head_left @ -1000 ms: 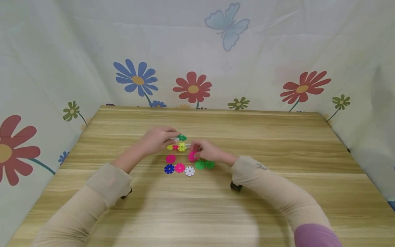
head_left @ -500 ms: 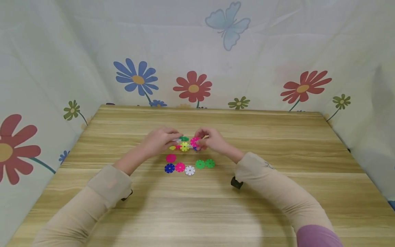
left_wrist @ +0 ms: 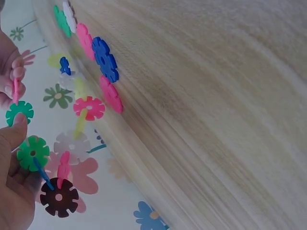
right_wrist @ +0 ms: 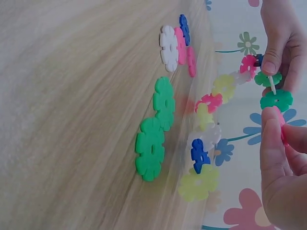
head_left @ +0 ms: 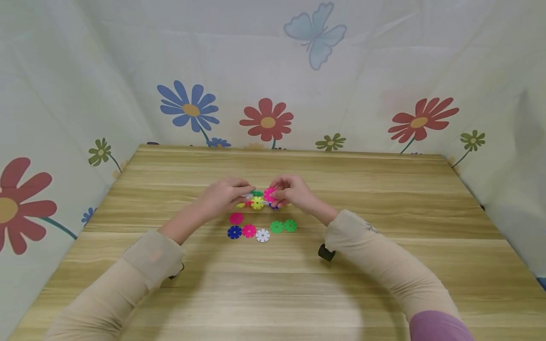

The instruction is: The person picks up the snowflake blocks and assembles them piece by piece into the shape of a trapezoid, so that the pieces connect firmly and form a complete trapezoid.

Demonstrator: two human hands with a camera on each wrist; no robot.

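Note:
My left hand (head_left: pixel 219 196) holds a chain of slotted plastic snowflake discs up off the table, gripping it near a green disc (left_wrist: pixel 33 153). The chain hangs in a curve, with a brown disc (left_wrist: pixel 59 197), a pink disc (left_wrist: pixel 88 109), a yellow disc (head_left: pixel 257 202) and a blue disc (right_wrist: pixel 199 155) among its pieces. Between thumb and fingers my right hand (head_left: pixel 296 195) pinches a bright pink snowflake disc (head_left: pixel 268 194). Its edge meets another green disc (right_wrist: pixel 277 100) at the chain's end; whether the slots are engaged I cannot tell.
Loose discs lie flat on the wooden table (head_left: pixel 273 284) nearer me: a blue one (head_left: pixel 234 232), two pink ones (head_left: pixel 249 231), a white one (head_left: pixel 262 235) and two green ones (head_left: pixel 283 226). A flower-printed curtain (head_left: pixel 362 94) stands behind the table.
My right hand has lifted the pink disc from beside the loose green discs, up and away from me to the chain's end. The left hand has shifted slightly right with the chain.

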